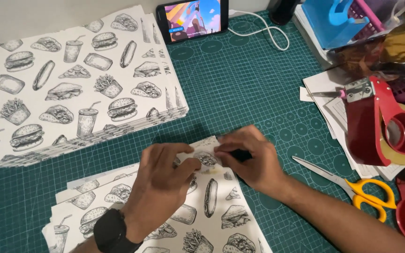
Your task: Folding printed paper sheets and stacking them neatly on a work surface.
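Both hands, left hand [162, 175] and right hand [251, 159], pinch the printed paper sheet's [212, 206] top corner near the bench's [240, 84] front edge, fingers closed on it; folding seems underway, needing a firm crease.

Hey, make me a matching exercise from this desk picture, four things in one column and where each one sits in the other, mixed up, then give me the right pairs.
Things:
1. phone
2. scissors
3. tape dispenser
4. big paper stack

Places:
A. far left of the mat
B. right edge, on loose papers
C. top of the mat, propped up with a white cable running off it
D. on the mat, just right of the right hand

Pairs: 1-C, 2-D, 3-B, 4-A
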